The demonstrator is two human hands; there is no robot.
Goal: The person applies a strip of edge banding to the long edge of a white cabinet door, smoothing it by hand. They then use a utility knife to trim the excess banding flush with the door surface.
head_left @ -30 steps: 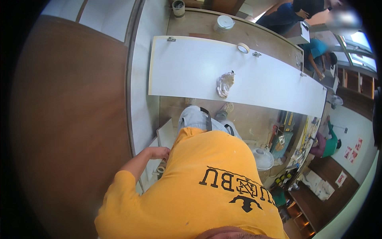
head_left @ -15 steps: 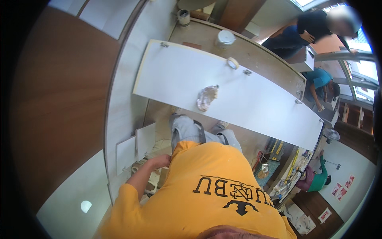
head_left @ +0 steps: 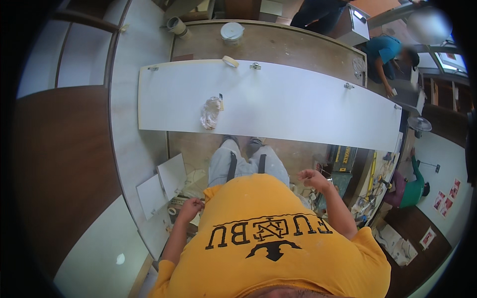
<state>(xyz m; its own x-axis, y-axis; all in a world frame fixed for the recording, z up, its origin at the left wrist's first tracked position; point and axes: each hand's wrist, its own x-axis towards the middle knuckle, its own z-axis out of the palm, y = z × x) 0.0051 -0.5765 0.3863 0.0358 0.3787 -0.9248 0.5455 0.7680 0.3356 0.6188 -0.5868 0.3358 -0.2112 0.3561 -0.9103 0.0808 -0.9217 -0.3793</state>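
Observation:
My left hand (head_left: 191, 209) hangs beside the left side of my yellow shirt, its fingers loosely bent and nothing seen in it. To the right of my body, my right hand (head_left: 313, 180) is raised a little, fingers slack and apart, with no object visible in it. Both hands are apart from the long white panel (head_left: 298, 107) that lies across in front of me. On that panel rest a crumpled pale cloth (head_left: 210, 113) and a small dark and yellow tool (head_left: 221, 102) partly hidden beside it. Metal hinges (head_left: 255, 66) are spaced along its far edge, near a tape roll (head_left: 230, 61).
Beyond the panel, a white lidded bucket (head_left: 232, 33) and a can (head_left: 178, 27) stand on a brown surface. Small boards (head_left: 172, 175) lean at left. Tool cases (head_left: 343, 159) and a cluttered bench (head_left: 370, 186) are at right. Co-workers (head_left: 385, 54) are at the far right.
My view has turned and levelled, so the panel sits further left and straighter. My right hand has come into view, and my left hand now hangs lower, away from my waist.

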